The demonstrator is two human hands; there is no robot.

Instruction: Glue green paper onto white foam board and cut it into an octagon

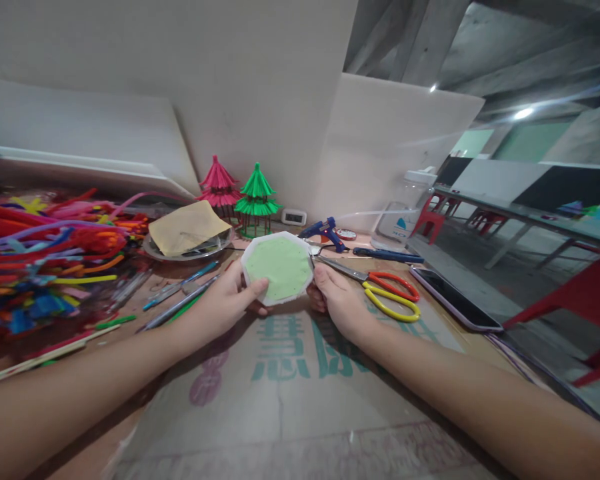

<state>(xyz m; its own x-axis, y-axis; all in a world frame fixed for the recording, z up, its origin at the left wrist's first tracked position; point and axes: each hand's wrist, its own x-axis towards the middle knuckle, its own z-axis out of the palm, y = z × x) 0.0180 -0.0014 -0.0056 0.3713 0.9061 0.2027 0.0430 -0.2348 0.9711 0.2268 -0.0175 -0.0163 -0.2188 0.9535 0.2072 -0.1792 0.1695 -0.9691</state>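
Observation:
A pale green octagonal piece with a white border (279,268) is held up above the printed cardboard, its flat face toward me. Small dots run along the green near its edges. My left hand (243,288) grips its left side, thumb on the face and fingers behind. At its right edge, my right hand (333,290) is closed in a pinch. A thin dark object shows by those fingertips, too small to name. Just right of that hand lie scissors (390,293) with red and yellow handles.
Cardboard (280,413) covers the table. Colourful pipe cleaners (55,267) heap at left, near a dish (155,253). Pink (217,183) and green (257,200) pagoda-like models stand behind. A blue glue gun (327,231), clear bottle (397,223) and phone (455,300) are at right.

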